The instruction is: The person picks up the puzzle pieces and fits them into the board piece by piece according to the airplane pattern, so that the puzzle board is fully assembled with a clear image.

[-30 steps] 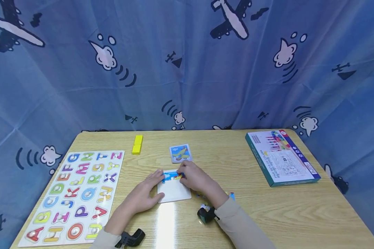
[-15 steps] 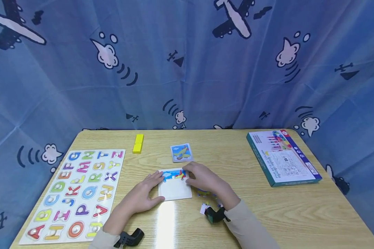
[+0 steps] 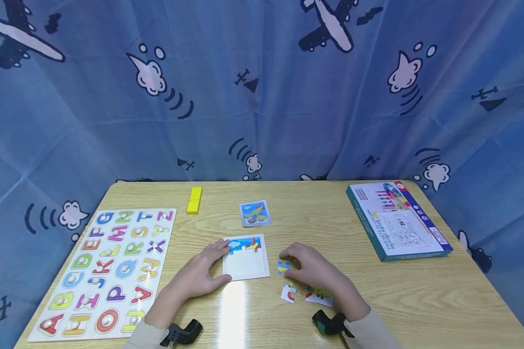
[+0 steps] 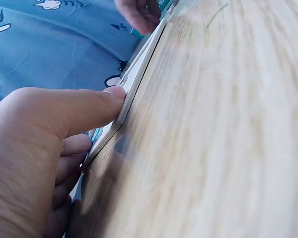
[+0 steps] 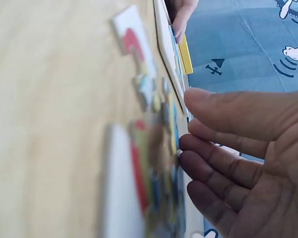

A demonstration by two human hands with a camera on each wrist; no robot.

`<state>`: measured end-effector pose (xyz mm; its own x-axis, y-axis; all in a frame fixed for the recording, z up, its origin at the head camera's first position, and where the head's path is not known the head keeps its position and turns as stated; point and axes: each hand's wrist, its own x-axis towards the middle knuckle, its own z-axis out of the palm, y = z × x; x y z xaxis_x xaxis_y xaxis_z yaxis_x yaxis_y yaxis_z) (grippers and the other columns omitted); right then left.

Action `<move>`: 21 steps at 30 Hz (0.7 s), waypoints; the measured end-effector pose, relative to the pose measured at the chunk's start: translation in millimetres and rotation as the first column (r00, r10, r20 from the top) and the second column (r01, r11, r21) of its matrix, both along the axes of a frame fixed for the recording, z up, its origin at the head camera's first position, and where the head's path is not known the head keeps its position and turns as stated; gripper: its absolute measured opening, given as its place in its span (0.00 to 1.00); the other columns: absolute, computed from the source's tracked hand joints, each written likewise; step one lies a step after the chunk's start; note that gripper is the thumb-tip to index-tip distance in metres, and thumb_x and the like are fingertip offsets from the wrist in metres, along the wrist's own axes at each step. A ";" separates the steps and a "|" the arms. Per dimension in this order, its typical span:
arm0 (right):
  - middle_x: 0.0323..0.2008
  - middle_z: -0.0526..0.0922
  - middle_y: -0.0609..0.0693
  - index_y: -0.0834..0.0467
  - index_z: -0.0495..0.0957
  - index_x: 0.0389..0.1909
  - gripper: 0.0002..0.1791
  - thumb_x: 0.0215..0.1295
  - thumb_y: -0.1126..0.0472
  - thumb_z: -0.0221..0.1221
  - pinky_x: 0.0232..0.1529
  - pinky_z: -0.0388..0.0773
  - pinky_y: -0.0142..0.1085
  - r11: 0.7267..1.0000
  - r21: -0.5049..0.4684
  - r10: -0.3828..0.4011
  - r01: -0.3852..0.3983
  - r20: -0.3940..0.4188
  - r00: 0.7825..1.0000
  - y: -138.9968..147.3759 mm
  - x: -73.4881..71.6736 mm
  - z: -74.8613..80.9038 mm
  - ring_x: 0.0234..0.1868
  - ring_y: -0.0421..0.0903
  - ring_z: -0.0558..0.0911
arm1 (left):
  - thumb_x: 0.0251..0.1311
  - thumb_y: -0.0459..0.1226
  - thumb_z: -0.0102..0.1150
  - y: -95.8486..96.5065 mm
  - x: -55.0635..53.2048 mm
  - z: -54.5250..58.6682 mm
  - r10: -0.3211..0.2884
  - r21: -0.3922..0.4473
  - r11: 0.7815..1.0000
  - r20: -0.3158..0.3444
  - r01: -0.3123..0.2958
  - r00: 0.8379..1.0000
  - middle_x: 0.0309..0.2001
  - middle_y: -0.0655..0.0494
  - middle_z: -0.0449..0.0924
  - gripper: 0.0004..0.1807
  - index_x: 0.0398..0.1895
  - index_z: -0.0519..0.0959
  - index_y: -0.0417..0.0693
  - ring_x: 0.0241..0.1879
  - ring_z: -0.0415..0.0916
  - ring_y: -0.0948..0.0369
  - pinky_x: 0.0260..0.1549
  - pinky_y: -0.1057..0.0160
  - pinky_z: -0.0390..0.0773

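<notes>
A square white puzzle board (image 3: 245,265) lies on the table, a strip of joined blue puzzle pieces (image 3: 240,245) with a red and yellow plane part along its top. My left hand (image 3: 199,275) rests at the board's left side; in the left wrist view its thumb (image 4: 97,106) touches the edge. Right of the board, my right hand (image 3: 316,266) is low over the table. Its thumb and fingers lie beside a blue and yellow puzzle piece (image 3: 282,267). Nearer me lie a white and red puzzle piece (image 3: 288,293) and more pieces (image 3: 319,296), partly under the right hand.
A small airplane picture card (image 3: 255,214) lies beyond the board. At the left is a letter board (image 3: 109,271), with a yellow block (image 3: 194,200) behind it. A flat green-edged box (image 3: 397,220) sits at the right rear, before a blue curtain (image 3: 262,97).
My right hand has left the board's top right and moved right and toward me, to the loose pieces. The red and yellow plane piece is uncovered on the board. My left hand has stayed.
</notes>
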<state>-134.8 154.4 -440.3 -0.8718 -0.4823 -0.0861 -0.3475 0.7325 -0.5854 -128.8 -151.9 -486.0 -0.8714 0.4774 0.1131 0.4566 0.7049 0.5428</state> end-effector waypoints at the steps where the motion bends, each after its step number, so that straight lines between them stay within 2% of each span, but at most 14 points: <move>1: 0.47 0.80 0.49 0.59 0.79 0.49 0.19 0.56 0.61 0.66 0.56 0.76 0.46 1.000 0.002 0.001 -0.001 -0.009 1.000 1.3 1.2 -1.0 0.52 0.47 0.77 | 0.54 0.53 0.63 -0.3 0.2 0.1 -0.001 0.004 1.000 -0.003 0.001 1.000 0.70 0.54 0.61 0.38 0.66 0.68 0.44 0.71 0.55 0.53 0.70 0.50 0.58; 7: 0.43 0.78 0.45 0.57 0.80 0.44 0.16 0.54 0.61 0.67 0.51 0.78 0.44 1.000 0.015 -0.016 0.017 -0.034 0.999 4.8 3.7 -5.6 0.46 0.42 0.75 | 0.55 0.54 0.62 -1.2 0.8 0.6 -0.003 0.016 1.000 0.003 0.003 1.000 0.71 0.54 0.61 0.39 0.66 0.68 0.45 0.71 0.55 0.51 0.69 0.47 0.59; 13: 0.41 0.75 0.43 0.55 0.80 0.39 0.12 0.53 0.61 0.68 0.50 0.77 0.42 0.998 0.028 -0.052 0.053 -0.044 0.998 4.6 5.4 -10.0 0.44 0.41 0.73 | 0.55 0.55 0.62 -0.7 0.8 -1.3 0.000 0.015 1.000 0.003 0.000 1.000 0.71 0.54 0.61 0.39 0.66 0.68 0.46 0.71 0.56 0.52 0.69 0.47 0.59; 21: 0.40 0.74 0.44 0.54 0.78 0.36 0.10 0.54 0.62 0.67 0.46 0.77 0.40 0.999 0.042 -0.027 0.030 -0.075 0.997 4.3 5.0 -11.2 0.42 0.41 0.71 | 0.55 0.54 0.62 0.0 1.0 0.0 0.004 0.011 1.000 0.011 -0.005 1.000 0.71 0.55 0.61 0.38 0.66 0.68 0.46 0.71 0.56 0.53 0.69 0.48 0.60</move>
